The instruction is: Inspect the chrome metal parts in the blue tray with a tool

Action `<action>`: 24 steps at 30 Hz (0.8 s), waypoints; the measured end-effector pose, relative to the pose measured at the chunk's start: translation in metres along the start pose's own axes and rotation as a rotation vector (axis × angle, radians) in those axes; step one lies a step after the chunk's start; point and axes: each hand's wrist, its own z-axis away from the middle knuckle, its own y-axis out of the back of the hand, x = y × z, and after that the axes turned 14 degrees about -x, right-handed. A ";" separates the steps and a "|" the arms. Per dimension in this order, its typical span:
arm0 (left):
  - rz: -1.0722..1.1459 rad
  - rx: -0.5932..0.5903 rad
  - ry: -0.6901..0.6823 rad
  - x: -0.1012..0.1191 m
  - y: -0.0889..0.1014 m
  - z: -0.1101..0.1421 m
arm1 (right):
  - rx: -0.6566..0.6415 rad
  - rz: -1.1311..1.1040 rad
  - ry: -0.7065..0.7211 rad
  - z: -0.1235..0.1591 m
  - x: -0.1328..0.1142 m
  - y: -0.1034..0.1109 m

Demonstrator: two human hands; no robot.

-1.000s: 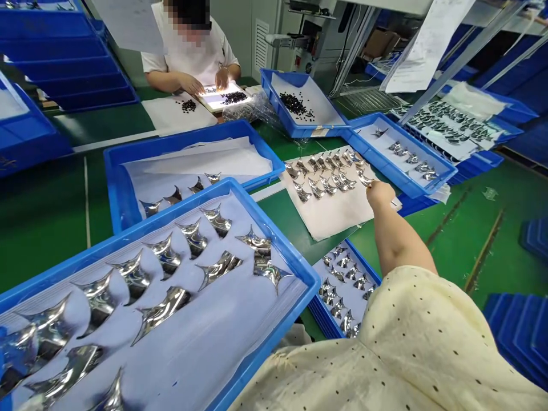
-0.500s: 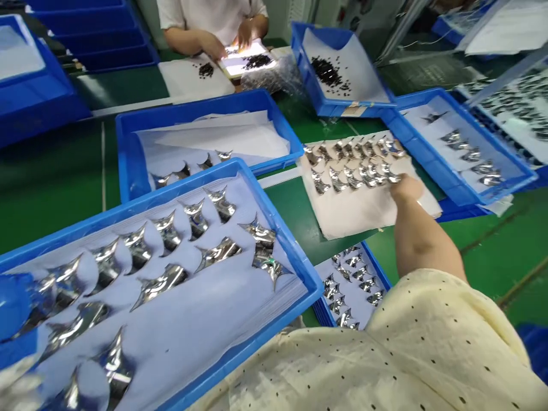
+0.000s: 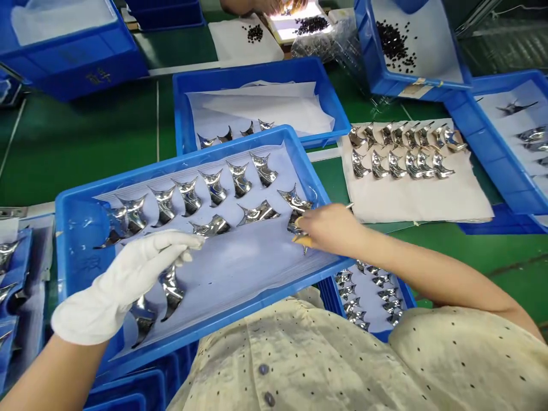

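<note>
My left hand (image 3: pixel 128 274), in a white glove, hovers over the left part of a blue tray (image 3: pixel 188 157). Its fingers reach forward with nothing visible in them, near a curved shiny metal piece (image 3: pixel 171 291). My right hand (image 3: pixel 329 228) is bare apart from yellow finger covers and closed at the tray's right end. The tip of a thin pale stick (image 3: pixel 350 205) pokes out behind it. Its fingertips reach pointed metal pieces (image 3: pixel 295 200), partly hiding them. More such pieces (image 3: pixel 214 185) lie in rows on the tray's white paper.
Metal pieces (image 3: pixel 396 164) stand in two rows on a beige cloth (image 3: pixel 419 202) at right. Behind is another blue tray (image 3: pixel 261 71) with paper. A blue bin (image 3: pixel 422 48) holds small black parts. Below right sits a lower tray (image 3: pixel 372 308). A co-worker's hand (image 3: pixel 274 5) is at a lit panel.
My right hand has moved left from the beige cloth to the metal pieces in the large tray. My gloved left hand has come in from the lower left over that tray. The view has shifted left.
</note>
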 end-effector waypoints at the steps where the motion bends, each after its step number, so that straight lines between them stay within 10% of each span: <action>1: 0.056 -0.131 0.006 -0.003 0.001 -0.001 | -0.072 0.063 -0.032 -0.013 -0.018 -0.005; 4: 0.247 -0.360 0.119 -0.004 0.006 -0.001 | -0.214 0.144 -0.131 -0.040 -0.041 -0.016; 11: 0.475 -0.352 0.176 -0.005 0.008 0.000 | -0.096 -0.150 -0.348 -0.028 -0.023 0.022; 15: 0.522 -0.441 0.191 -0.001 0.013 -0.001 | 0.300 -0.845 0.012 -0.027 -0.024 0.043; 19: 0.754 -0.622 0.105 0.008 0.000 0.002 | 0.768 -0.925 0.339 -0.058 -0.067 0.045; 24: 1.418 -0.107 -0.105 0.020 -0.024 0.009 | 0.866 -0.509 0.759 -0.094 -0.124 0.050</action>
